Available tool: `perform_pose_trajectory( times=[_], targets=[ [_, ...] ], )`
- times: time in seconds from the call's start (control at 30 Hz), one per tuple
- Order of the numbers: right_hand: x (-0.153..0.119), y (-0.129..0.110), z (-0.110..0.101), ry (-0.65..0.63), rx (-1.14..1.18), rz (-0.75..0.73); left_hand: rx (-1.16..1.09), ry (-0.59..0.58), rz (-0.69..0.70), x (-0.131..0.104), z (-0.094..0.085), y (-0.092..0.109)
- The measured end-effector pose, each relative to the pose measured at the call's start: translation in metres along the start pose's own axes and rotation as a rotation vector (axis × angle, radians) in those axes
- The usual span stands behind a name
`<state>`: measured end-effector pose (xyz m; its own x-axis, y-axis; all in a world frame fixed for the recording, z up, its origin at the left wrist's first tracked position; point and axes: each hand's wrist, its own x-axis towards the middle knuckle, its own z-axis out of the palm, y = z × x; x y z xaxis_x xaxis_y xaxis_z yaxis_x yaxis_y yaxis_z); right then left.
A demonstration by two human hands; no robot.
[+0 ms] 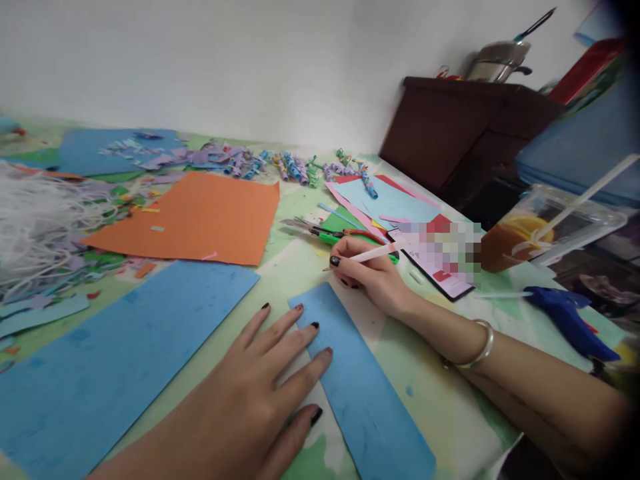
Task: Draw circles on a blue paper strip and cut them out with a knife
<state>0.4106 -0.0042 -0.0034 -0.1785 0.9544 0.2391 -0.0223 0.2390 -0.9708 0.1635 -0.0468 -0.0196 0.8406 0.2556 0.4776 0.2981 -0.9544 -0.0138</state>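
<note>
Paper strip (373, 393), blue and long, lies near the front edge of the table (430, 373), and the left hand (255, 380) rests partly on it with its fingers spread apart. The right hand (380, 285) is clamped on a pale pencil (373, 253), its tip just past the strip's far end. 1 orange sheet (205, 220) and 1 big blue sheet (125, 353) lie farther from the right edge

Blue strip (373, 393): near end cut off by the bottom edge; left border partly hidden under the left hand (263, 373).
Pencil (373, 253): partly covered by the right hand (375, 277).
Scissors (330, 236): handles partly hidden behind that hand.
Phone (433, 270): screen partly blurred out, wording unreadable.
Large blue sheet (125, 353): cut off left and near.
White strings (35, 213): run past the left edge.
</note>
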Motion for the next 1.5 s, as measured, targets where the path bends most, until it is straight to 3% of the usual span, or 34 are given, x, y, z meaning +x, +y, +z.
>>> perform_pose_trajectory(
  times=[0.2,0.37,0.6,1.5],
  targets=[
    [-0.002,-0.009,0.008,0.048,-0.011,0.099,0.015,0.093,-0.013,-0.009,0.019,-0.002],
    [-0.002,-0.010,0.018,0.073,-0.162,0.047,0.012,0.158,-0.036,-0.006,0.024,0.001],
    [0.000,-0.007,0.022,0.106,-0.322,-0.119,0.008,0.146,-0.028,-0.009,0.027,0.000],
    [-0.001,-0.005,0.022,0.082,-0.381,-0.123,-0.026,0.060,-0.056,-0.010,0.024,-0.001]
  ],
)
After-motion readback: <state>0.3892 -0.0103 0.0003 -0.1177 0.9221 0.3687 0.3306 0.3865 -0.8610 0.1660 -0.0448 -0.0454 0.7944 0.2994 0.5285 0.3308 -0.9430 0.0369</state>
